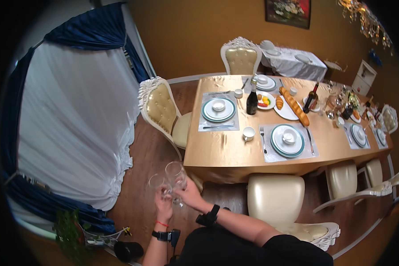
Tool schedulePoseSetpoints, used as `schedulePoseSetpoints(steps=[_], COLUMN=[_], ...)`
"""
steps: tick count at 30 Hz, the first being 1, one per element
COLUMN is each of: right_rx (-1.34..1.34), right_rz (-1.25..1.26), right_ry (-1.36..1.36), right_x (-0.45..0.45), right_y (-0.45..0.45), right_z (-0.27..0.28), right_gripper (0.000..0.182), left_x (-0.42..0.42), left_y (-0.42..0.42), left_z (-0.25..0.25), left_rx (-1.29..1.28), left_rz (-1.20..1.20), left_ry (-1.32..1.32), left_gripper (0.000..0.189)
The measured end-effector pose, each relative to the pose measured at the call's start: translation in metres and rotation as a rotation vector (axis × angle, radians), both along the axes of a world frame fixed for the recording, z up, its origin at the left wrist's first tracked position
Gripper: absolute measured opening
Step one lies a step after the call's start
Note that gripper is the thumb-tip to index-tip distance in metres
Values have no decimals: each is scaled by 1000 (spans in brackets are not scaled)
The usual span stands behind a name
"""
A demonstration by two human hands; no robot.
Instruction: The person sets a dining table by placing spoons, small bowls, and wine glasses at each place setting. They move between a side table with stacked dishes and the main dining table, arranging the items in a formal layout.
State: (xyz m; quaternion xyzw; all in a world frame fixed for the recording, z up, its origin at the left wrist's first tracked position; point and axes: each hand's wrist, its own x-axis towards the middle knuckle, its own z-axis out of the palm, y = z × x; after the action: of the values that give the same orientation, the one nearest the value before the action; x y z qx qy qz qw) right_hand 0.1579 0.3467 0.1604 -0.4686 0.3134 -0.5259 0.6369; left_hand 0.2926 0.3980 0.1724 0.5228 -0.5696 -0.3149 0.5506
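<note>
Low in front of me, beside the table's near left corner, my left hand (164, 204) grips a clear stemmed glass (157, 181). A second, taller stemmed glass (175, 171) is in my right hand (190, 194). The two glasses are side by side, close together or touching; I cannot tell which. Fingers hide parts of both stems. On the gold-covered table (216, 149), the nearest items are a white cup (248, 133) and a place setting with stacked plates (287, 149), a fork (262, 139) and a knife (310, 141).
A cream-seated chair (276, 196) stands at the near side, another chair (163, 108) at the left end. Dark bottles (252, 101), a baguette (294, 106) and a food plate (265, 100) are on the table. White curtains (73, 116) hang left; a potted plant (68, 232) is lower left.
</note>
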Motion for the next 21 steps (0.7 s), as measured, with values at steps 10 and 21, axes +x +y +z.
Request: schedulePoseSetpoints(steps=[10,21], right_rx=[-192,49], right_rz=[-603,-1004], right_ry=[378,554], right_x=[-121,-273], right_y=[-140,-221], right_z=[-18,-6], right_gripper=[39,50], left_x=[-76,-176], left_y=[-216,-377], left_z=[-27,-87], left_rx=[193,237], left_rz=[-488,-731], left_ry=[270,47], left_gripper=[47,57])
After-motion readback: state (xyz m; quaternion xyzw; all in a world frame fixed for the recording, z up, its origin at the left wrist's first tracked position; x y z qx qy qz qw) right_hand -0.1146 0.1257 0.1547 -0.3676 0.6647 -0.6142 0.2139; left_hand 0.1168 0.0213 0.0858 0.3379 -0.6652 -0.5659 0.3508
